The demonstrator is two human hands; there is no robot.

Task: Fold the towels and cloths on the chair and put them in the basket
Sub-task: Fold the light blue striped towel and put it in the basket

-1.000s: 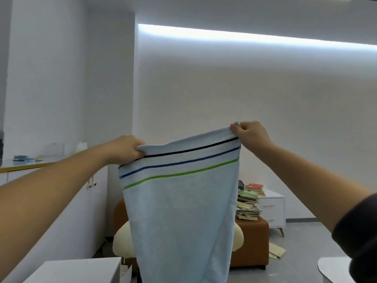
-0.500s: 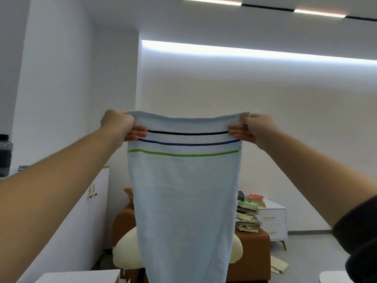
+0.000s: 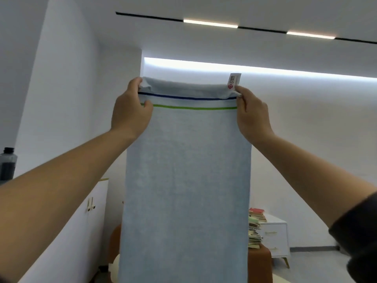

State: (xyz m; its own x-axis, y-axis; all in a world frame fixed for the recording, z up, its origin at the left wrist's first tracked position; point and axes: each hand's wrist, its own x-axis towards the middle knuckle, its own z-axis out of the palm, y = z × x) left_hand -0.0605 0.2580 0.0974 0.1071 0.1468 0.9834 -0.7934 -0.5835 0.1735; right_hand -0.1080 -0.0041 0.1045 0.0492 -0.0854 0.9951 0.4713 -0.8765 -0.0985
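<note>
Light-blue towel [image 3: 187,180] held up at arm's length, hanging full length between us and the room, its lower end out of frame; the basket is not in view. The left hand [image 3: 130,111] grips the top left corner, fingers curled over the hem and thumb pressed on the front by the green stripe [image 3: 193,108]; the right hand [image 3: 252,115] pinches the top right corner between thumb and fingers, just below a small label [image 3: 233,81] that stands up from the edge.

To do this step well, we judge that we should keep the top edge level and taut and let the cloth hang free of creases; then we bring the two corners together so the long edges match.

Against half a second ago, towel and hands are higher; the hem has rolled toward us, covering the black stripe; the label now shows. A second ago the edge slanted, left corner lower.
</note>
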